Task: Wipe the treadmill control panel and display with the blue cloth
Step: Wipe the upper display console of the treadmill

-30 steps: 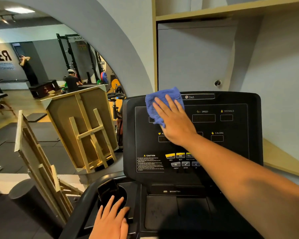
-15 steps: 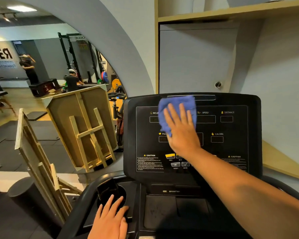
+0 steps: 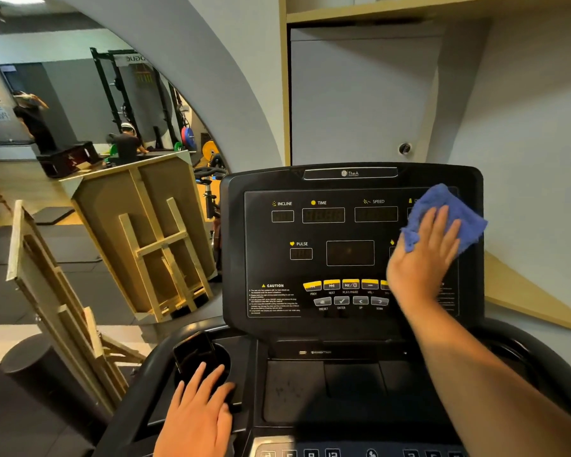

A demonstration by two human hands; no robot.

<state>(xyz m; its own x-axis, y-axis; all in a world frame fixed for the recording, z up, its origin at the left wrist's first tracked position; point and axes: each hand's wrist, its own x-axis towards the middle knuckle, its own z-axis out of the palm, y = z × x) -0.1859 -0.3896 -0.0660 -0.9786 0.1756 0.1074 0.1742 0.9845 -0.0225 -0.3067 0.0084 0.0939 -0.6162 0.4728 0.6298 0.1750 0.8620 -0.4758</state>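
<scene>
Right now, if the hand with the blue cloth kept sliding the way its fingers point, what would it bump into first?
The right hand points up and right, pressing the blue cloth on the control panel. It would probably slide off the panel's top right corner, then meet the grey wall behind; depth is unclear.

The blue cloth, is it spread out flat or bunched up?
Bunched. The blue cloth is crumpled in folds under the right hand, pressed against the panel's right side.

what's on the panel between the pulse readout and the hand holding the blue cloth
In the head view, one larger dark rectangular display window sits between the pulse readout and the right hand pressing the blue cloth; otherwise bare black panel.
</scene>
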